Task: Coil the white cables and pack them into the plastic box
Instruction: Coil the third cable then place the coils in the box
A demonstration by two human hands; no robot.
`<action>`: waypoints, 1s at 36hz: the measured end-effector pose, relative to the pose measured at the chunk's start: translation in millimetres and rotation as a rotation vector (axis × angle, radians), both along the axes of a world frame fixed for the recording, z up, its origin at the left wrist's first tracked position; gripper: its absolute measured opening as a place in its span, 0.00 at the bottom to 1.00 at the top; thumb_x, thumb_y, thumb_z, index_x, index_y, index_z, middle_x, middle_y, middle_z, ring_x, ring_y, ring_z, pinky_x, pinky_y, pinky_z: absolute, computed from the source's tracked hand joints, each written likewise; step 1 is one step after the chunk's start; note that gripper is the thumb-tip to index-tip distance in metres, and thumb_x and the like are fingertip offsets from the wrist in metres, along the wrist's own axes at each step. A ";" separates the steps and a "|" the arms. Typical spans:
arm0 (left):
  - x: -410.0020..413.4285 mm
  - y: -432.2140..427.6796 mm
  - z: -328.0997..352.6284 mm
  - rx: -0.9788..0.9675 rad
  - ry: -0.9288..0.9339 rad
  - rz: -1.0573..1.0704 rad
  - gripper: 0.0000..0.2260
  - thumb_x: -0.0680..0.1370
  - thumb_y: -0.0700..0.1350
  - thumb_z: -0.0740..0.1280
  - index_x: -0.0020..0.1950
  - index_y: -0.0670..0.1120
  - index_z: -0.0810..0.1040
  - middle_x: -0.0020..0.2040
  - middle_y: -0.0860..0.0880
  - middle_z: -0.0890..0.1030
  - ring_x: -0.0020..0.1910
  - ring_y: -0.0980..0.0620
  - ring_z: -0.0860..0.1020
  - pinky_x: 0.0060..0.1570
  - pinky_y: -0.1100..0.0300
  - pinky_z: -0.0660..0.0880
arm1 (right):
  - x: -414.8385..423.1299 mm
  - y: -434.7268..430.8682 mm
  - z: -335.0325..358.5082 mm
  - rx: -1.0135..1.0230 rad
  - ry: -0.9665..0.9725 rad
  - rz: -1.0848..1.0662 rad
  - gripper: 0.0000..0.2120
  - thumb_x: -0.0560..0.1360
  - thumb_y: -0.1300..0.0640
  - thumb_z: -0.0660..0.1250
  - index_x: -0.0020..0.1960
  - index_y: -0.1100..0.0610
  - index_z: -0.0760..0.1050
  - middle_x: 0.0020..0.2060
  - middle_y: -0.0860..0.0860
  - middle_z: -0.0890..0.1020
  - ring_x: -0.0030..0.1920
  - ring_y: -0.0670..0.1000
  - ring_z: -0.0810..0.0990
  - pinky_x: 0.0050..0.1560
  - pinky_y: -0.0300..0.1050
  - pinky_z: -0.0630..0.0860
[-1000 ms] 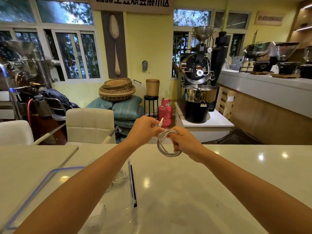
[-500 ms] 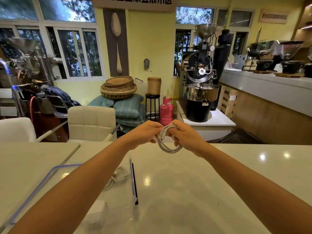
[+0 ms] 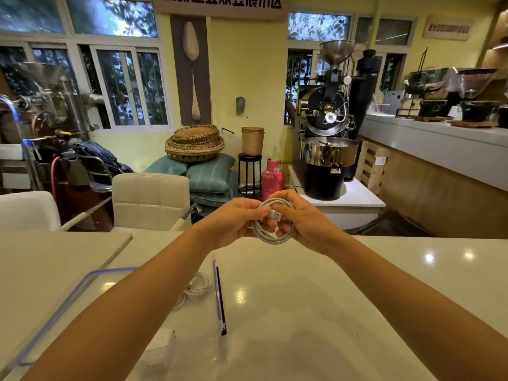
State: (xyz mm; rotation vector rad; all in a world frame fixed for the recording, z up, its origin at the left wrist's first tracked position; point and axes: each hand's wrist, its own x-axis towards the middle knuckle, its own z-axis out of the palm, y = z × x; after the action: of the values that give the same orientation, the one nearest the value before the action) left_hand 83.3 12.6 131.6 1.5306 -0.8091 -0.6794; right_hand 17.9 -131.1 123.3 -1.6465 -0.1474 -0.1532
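**Both hands gripping the coil, plug end loose**

Both grips are closed on the same thing. Left hand (image 3: 233, 221) pinches the USB plug (image 3: 275, 215) between thumb and fingertips, plug tip pointing to my right. Right hand (image 3: 308, 221) has its fingers curled round the right side of the white cable (image 3: 270, 239), which is wound into a small ring of several turns. The coil is held up in the air between my two hands, above the far part of the table (image 3: 330, 312), touching nothing else.

Progress, my read: winding this cable looks about finished. No long tail hangs from the ring; only the plug end sticks out across it. What looks left for this one is tucking or securing that end, then bringing the coil back and left to the plastic box (image 3: 219, 295). The box sits near me at lower left, partly under my left forearm and well apart from the coil.

Inside the box, a second white cable (image 3: 196, 287) already lies bundled near the right wall, so at least one is packed. A white block (image 3: 162, 345) shows lower down, blurred through the clear wall; I cannot tell what it is. My forearm hides part of the box floor, so I can't count what else is in there. No other loose cable shows on the table — this may be the last one.
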 end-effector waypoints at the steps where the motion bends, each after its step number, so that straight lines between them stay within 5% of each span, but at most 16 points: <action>1: -0.4 0.9 0.3 -0.014 0.022 -0.005 0.10 0.79 0.40 0.57 0.45 0.42 0.77 0.31 0.52 0.82 0.31 0.57 0.80 0.38 0.65 0.77 | 0.5 0.4 0.1 0.065 0.020 0.025 0.03 0.78 0.60 0.59 0.48 0.53 0.71 0.35 0.54 0.74 0.22 0.42 0.73 0.24 0.35 0.74; 6: -0.4 8.3 2.2 -0.089 0.116 0.009 0.12 0.79 0.40 0.55 0.45 0.39 0.77 0.33 0.48 0.81 0.32 0.55 0.80 0.36 0.65 0.79 | 4.1 8.0 0.4 0.304 0.052 0.085 0.06 0.78 0.60 0.57 0.48 0.53 0.71 0.41 0.53 0.78 0.31 0.45 0.81 0.30 0.37 0.79; 12: 6.2 26.4 2.0 -0.134 0.189 0.124 0.14 0.80 0.40 0.54 0.40 0.42 0.76 0.27 0.51 0.80 0.29 0.56 0.79 0.36 0.64 0.79 | 14.9 22.9 -0.9 0.321 -0.027 0.032 0.07 0.77 0.62 0.58 0.48 0.52 0.72 0.40 0.54 0.77 0.39 0.53 0.76 0.34 0.41 0.80; 18: 10.1 51.8 0.0 -0.080 0.201 0.212 0.14 0.80 0.42 0.52 0.44 0.43 0.76 0.26 0.52 0.81 0.28 0.58 0.79 0.36 0.63 0.76 | 26.0 46.7 -4.3 -0.076 -0.191 -0.109 0.07 0.72 0.66 0.66 0.48 0.58 0.73 0.39 0.54 0.79 0.37 0.49 0.79 0.35 0.36 0.80; 21: 11.1 65.4 -4.2 -0.035 0.203 0.260 0.13 0.80 0.43 0.53 0.44 0.43 0.76 0.28 0.50 0.79 0.29 0.56 0.77 0.38 0.60 0.74 | 32.3 59.5 -6.8 -0.318 -0.280 -0.178 0.11 0.69 0.64 0.70 0.51 0.63 0.74 0.40 0.58 0.79 0.40 0.53 0.79 0.41 0.44 0.80; 24: 12.6 79.3 -9.3 0.032 0.187 0.294 0.13 0.79 0.43 0.55 0.39 0.44 0.74 0.33 0.48 0.73 0.32 0.54 0.70 0.40 0.59 0.70 | 37.2 71.6 -9.5 -0.497 -0.324 -0.185 0.12 0.69 0.61 0.71 0.51 0.64 0.76 0.37 0.51 0.77 0.41 0.53 0.76 0.47 0.51 0.77; 27: 12.8 91.5 -16.3 0.090 0.167 0.358 0.11 0.79 0.41 0.57 0.37 0.44 0.72 0.34 0.48 0.68 0.32 0.54 0.66 0.39 0.59 0.66 | 43.0 80.8 -15.4 -0.670 -0.340 -0.165 0.13 0.71 0.58 0.69 0.52 0.64 0.76 0.39 0.52 0.77 0.35 0.45 0.73 0.39 0.40 0.72; 29: 12.1 101.0 -23.9 0.129 0.135 0.394 0.10 0.78 0.40 0.58 0.37 0.44 0.72 0.34 0.48 0.68 0.32 0.54 0.66 0.40 0.60 0.65 | 45.6 88.0 -22.2 -0.794 -0.321 -0.123 0.13 0.73 0.56 0.66 0.55 0.62 0.75 0.45 0.56 0.80 0.39 0.46 0.74 0.37 0.34 0.67; 32: 12.8 114.3 -38.3 0.217 0.104 0.437 0.09 0.78 0.40 0.60 0.39 0.43 0.74 0.34 0.48 0.68 0.34 0.54 0.67 0.40 0.60 0.67 | 47.9 98.7 -34.6 -0.912 -0.246 -0.049 0.15 0.76 0.56 0.63 0.59 0.61 0.73 0.53 0.58 0.80 0.51 0.54 0.77 0.44 0.39 0.67; 36: 12.4 125.1 -61.0 0.444 0.008 0.460 0.10 0.76 0.46 0.63 0.45 0.40 0.78 0.36 0.46 0.72 0.37 0.52 0.69 0.44 0.59 0.69 | 51.9 112.3 -46.5 -1.063 -0.150 0.046 0.14 0.78 0.56 0.58 0.58 0.62 0.75 0.54 0.59 0.80 0.53 0.56 0.77 0.52 0.47 0.71</action>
State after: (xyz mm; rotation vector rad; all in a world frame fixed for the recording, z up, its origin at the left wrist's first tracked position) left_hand 95.7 137.8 70.6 2.0258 -0.2806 -0.5386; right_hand 69.8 -18.8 76.8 -2.6870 -0.4313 -0.1753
